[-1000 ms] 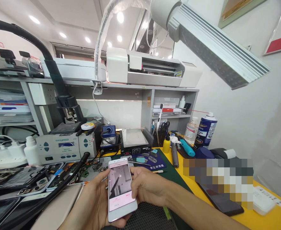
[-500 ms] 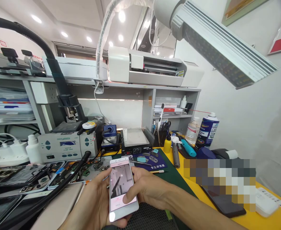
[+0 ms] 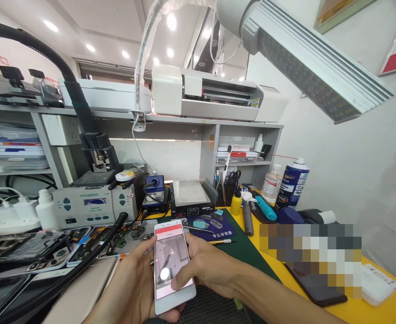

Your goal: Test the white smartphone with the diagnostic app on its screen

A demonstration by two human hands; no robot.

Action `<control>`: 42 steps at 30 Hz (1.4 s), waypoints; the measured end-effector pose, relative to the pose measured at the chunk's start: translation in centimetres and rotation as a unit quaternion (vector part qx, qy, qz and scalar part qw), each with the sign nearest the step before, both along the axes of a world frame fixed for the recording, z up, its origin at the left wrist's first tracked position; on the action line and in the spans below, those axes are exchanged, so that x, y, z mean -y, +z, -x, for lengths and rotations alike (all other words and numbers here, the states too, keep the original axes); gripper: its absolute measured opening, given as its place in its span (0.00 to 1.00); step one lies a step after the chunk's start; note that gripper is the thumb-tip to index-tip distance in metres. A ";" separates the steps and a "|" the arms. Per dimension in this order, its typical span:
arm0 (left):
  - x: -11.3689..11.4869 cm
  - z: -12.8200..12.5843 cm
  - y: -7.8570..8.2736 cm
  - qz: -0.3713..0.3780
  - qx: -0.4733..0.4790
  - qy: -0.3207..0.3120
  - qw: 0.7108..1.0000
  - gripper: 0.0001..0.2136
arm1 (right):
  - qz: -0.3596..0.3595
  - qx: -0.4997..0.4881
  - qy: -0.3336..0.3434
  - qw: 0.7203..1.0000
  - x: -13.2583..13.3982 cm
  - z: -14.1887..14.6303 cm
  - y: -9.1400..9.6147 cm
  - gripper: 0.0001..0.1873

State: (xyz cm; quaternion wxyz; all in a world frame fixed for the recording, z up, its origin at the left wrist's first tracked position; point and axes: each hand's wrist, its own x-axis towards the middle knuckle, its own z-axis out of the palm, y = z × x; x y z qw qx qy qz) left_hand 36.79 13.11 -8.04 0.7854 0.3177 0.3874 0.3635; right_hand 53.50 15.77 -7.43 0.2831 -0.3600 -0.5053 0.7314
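Note:
A white smartphone (image 3: pixel 175 294) lies tilted in my left hand (image 3: pixel 140 274), its lit screen facing me. The screen shows a greyish picture with a thin dark shape, a red band along the top and a bright round spot. My left thumb rests along the phone's left edge, and the fingers wrap underneath, partly hidden. From the right, my right hand (image 3: pixel 207 263) grips the phone's right edge. Its thumb presses on the lower part of the screen, while its other fingers are mostly hidden behind the phone.
Opened phones and boards (image 3: pixel 117 238) lie at the left, crossed by a black hose (image 3: pixel 93 254). Behind stand a soldering station (image 3: pixel 90 207) and a heating plate (image 3: pixel 193 193). A blue spray can (image 3: pixel 291 184) and a dark phone (image 3: pixel 315 283) are at the right.
The phone's screen has changed: a red band now shows at the top and the pale lower panel is smaller. My right thumb has shifted slightly left on the screen; both hands keep their hold.

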 end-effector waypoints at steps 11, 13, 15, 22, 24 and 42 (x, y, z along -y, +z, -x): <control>0.0 0.0 0.0 0.003 -0.005 -0.009 1.000 0.29 | -0.001 -0.015 0.000 1.000 -0.1 0.0 -0.4 0.40; 0.0 0.0 0.0 -0.004 -0.006 -0.013 1.000 0.29 | 0.000 -0.019 -0.001 1.000 -0.3 0.0 -0.5 0.41; 0.1 0.0 0.0 -0.005 -0.006 -0.009 1.000 0.28 | 0.004 -0.026 0.006 1.000 -0.5 0.0 -0.6 0.41; -0.1 0.1 0.0 0.009 -0.009 -0.006 1.000 0.29 | 0.028 -0.027 0.006 0.999 -0.8 0.0 -0.2 0.37; -0.2 0.1 -0.1 0.011 -0.014 -0.003 1.000 0.29 | 0.030 -0.020 0.004 0.999 -0.9 0.0 -0.1 0.36; 0.0 0.2 -0.1 0.000 0.001 -0.009 1.000 0.28 | 0.025 -0.003 -0.017 1.000 -1.0 0.0 -0.2 0.30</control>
